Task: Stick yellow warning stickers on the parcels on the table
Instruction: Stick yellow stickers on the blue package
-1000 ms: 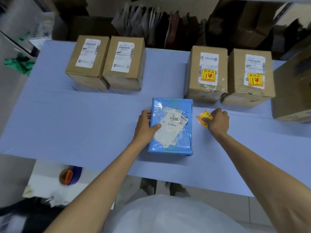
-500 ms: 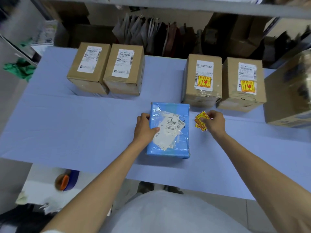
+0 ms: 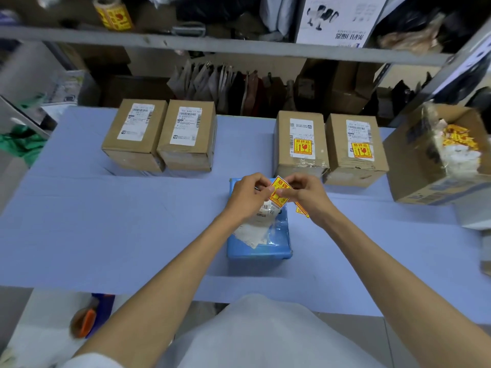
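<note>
Yellow sticker, red print, tilted, pinched up over far end of blue parcel, which lies flat front centre w/ crumpled white label on top. Back row L: brown box A & brown box B, side by side, white labels only. Back row R: brown box C & brown box D, each already stickered in yellow.

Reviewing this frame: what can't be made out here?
Head view only.
1. Whether the yellow sticker is off its backing: the left hand and right hand cover its edges.
2. Far end of the blue parcel: hidden behind the hands.
3. Print on the shipping labels: too small.
4. Sticker roll on the shelf: blurred.
</note>
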